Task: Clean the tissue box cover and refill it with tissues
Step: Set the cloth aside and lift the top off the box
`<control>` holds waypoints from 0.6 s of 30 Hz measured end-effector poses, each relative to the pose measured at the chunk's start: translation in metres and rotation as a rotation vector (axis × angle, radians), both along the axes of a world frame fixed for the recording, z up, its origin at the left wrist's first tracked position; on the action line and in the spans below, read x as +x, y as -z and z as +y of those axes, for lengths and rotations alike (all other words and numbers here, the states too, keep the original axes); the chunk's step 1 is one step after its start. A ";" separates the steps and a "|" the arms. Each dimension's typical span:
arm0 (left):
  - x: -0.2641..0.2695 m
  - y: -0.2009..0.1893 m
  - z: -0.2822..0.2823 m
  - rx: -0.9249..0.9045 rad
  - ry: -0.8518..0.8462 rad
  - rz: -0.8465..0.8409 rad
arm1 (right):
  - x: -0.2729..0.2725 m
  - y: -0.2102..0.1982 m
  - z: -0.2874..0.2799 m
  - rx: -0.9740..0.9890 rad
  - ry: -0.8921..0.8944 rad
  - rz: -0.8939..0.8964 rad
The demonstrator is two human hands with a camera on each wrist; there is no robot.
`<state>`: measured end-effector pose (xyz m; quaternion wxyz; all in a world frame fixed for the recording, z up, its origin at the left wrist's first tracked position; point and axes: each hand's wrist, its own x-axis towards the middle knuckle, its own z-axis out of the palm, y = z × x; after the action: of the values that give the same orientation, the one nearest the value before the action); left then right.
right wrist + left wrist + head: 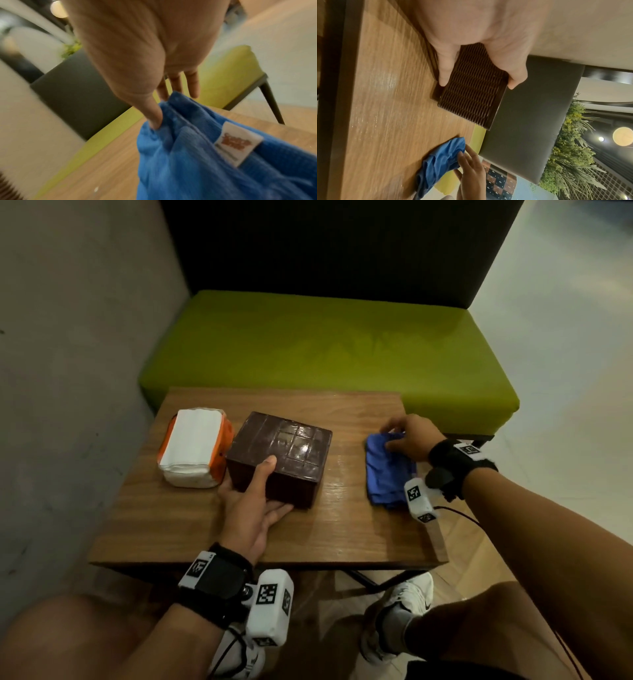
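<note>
Tissue box cover (281, 453) flat, long axis left-right (slightly skewed)

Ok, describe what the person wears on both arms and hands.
Both forearms are bare, with no sleeves or gloves. Each wrist carries a black strap: left wrist strap, right wrist strap. Each strap holds a white block with black square-pattern markers: left block, right block. A thin black cable trails from the right one.

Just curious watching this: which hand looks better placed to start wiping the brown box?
The right hand. It already pinches the blue cloth on the table, while the left hand grips the brown tissue box cover, probably to steady it.
</note>
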<state>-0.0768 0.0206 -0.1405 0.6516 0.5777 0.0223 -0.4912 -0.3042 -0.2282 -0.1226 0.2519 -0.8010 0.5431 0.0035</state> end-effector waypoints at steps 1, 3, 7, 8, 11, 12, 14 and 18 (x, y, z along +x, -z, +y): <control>-0.002 0.001 -0.002 0.013 -0.007 0.000 | 0.004 0.004 0.003 -0.088 0.031 0.057; -0.004 0.000 -0.005 0.039 -0.021 -0.008 | 0.015 0.002 0.020 -0.230 0.095 0.009; -0.007 0.002 -0.014 0.116 -0.013 -0.063 | 0.048 -0.012 0.077 -0.125 0.070 -0.416; -0.008 0.001 -0.016 0.145 0.018 -0.084 | 0.056 -0.015 0.094 -0.019 0.053 -0.484; -0.010 -0.004 -0.019 0.223 0.137 -0.166 | 0.073 -0.011 0.127 0.178 0.079 -0.618; -0.009 -0.005 -0.019 0.245 0.176 -0.199 | 0.075 -0.008 0.131 0.182 0.101 -0.643; -0.004 -0.007 -0.018 0.308 0.254 -0.269 | 0.075 -0.004 0.133 0.161 0.144 -0.659; 0.004 -0.012 -0.014 0.348 0.410 -0.423 | 0.072 0.002 0.132 0.192 0.195 -0.672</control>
<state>-0.0726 0.0068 -0.1283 0.4211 0.7619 -0.1463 -0.4699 -0.2320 -0.0962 -0.1244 0.4896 -0.6746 0.5009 -0.2331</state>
